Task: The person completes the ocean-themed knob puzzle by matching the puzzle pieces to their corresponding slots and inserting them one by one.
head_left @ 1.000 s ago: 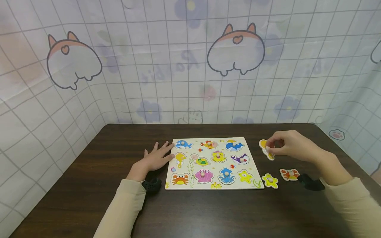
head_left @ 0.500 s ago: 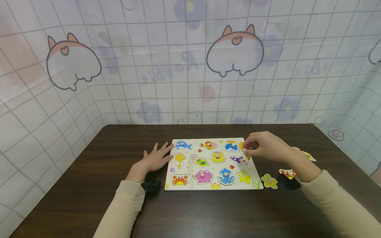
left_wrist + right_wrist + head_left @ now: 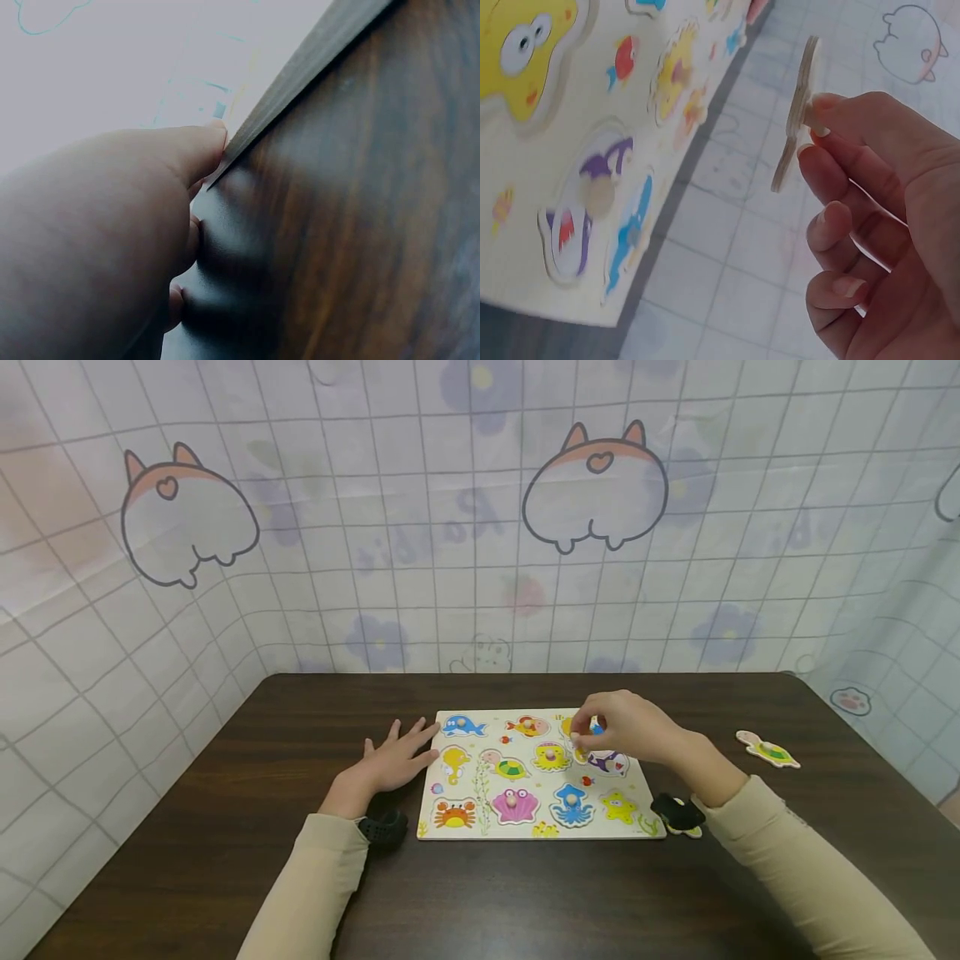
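A puzzle board (image 3: 542, 783) lies on the desk (image 3: 525, 893), left grip (image 3: 390, 764) at its left edge, a held piece (image 3: 799, 112) in the right grip (image 3: 630, 727) above its right half, a turtle piece (image 3: 768, 750) farther right.

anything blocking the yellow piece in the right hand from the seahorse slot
Nothing visible blocks the yellow piece; the octopus piece towards the seahorse slot sits in the board, so passing above looks clear.

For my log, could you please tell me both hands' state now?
Left hand: open, touching the puzzle board.
Right hand: closed, pinching a puzzle piece.
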The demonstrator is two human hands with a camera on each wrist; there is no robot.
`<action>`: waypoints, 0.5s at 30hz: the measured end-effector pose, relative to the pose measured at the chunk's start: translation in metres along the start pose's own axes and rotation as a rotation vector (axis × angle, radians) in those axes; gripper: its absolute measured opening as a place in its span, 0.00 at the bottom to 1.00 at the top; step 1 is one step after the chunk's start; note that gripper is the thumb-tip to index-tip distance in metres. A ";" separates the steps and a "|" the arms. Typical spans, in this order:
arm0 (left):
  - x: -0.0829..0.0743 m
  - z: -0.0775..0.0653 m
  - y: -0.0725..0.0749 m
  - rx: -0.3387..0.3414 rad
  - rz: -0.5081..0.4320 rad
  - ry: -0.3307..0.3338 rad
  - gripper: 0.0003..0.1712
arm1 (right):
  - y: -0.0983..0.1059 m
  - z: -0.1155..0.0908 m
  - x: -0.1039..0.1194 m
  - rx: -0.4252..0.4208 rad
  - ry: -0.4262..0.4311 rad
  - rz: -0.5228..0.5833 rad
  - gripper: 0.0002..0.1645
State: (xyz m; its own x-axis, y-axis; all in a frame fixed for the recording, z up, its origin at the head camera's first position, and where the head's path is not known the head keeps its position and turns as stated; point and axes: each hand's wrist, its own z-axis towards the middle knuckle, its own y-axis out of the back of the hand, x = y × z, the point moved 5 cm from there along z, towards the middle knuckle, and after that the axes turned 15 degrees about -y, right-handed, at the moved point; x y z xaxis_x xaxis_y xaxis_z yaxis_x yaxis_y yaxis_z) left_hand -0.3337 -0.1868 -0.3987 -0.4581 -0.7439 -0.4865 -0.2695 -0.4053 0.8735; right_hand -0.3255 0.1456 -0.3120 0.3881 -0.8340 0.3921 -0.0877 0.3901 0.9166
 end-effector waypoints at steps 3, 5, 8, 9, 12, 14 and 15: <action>0.001 0.001 0.000 0.004 -0.003 0.000 0.37 | -0.008 0.007 0.005 -0.001 -0.005 0.004 0.04; 0.001 0.000 0.000 0.004 -0.005 0.002 0.37 | -0.013 0.012 0.010 -0.001 -0.006 0.006 0.04; 0.003 0.000 0.000 0.005 -0.002 0.004 0.37 | -0.020 0.023 0.022 -0.003 0.006 -0.014 0.05; 0.003 0.000 0.000 0.005 -0.002 0.005 0.37 | -0.022 0.026 0.026 -0.001 0.016 -0.020 0.05; 0.004 0.000 0.000 0.004 -0.004 0.004 0.37 | -0.025 0.036 0.040 0.003 0.041 -0.035 0.06; 0.003 0.000 -0.001 0.007 -0.006 -0.001 0.37 | -0.027 0.041 0.046 0.012 0.045 -0.033 0.06; 0.002 0.001 -0.001 0.006 -0.009 -0.004 0.37 | -0.028 0.043 0.048 0.016 0.045 -0.033 0.06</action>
State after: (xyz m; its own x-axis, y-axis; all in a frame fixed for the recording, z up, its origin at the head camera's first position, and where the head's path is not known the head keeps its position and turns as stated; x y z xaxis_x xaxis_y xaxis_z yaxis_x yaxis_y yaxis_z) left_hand -0.3352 -0.1873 -0.4005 -0.4591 -0.7383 -0.4941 -0.2789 -0.4083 0.8692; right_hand -0.3441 0.0775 -0.3157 0.4318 -0.8278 0.3583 -0.0886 0.3564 0.9301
